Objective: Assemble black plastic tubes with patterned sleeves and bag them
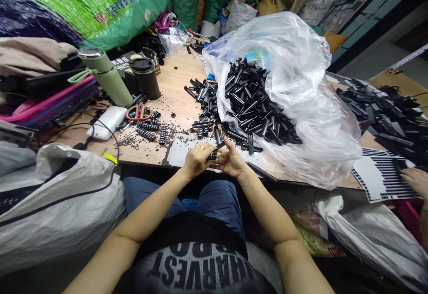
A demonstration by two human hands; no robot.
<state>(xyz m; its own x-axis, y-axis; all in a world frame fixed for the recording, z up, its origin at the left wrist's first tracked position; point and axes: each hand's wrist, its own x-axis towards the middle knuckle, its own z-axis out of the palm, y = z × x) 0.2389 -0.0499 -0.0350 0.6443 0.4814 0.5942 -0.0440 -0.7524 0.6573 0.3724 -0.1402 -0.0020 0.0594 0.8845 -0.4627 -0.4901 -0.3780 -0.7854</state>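
Close together at the table's front edge are my left hand [196, 159] and my right hand [231, 159]. Between them is a small black plastic piece [211, 155], partly covered by fingers. My left hand is closed on its left side, and my right fingers curl at the other side with the thumb raised. Beneath my hands lies a white sheet [180, 150]. Just beyond them, black tubular pieces [204, 125], some with rows of pale dots, lie in a loose heap. More dotted pieces [146, 132] are to the left, among scattered tiny dark beads.
A clear plastic bag [301, 80] spills a pile of black parts [249, 102]. Orange-handled scissors [139, 112], a white box [107, 122], a green flask [109, 78] and a dark cup [145, 78] stand left. Another person's hand [416, 180] touches a striped sheet [381, 173] at right.
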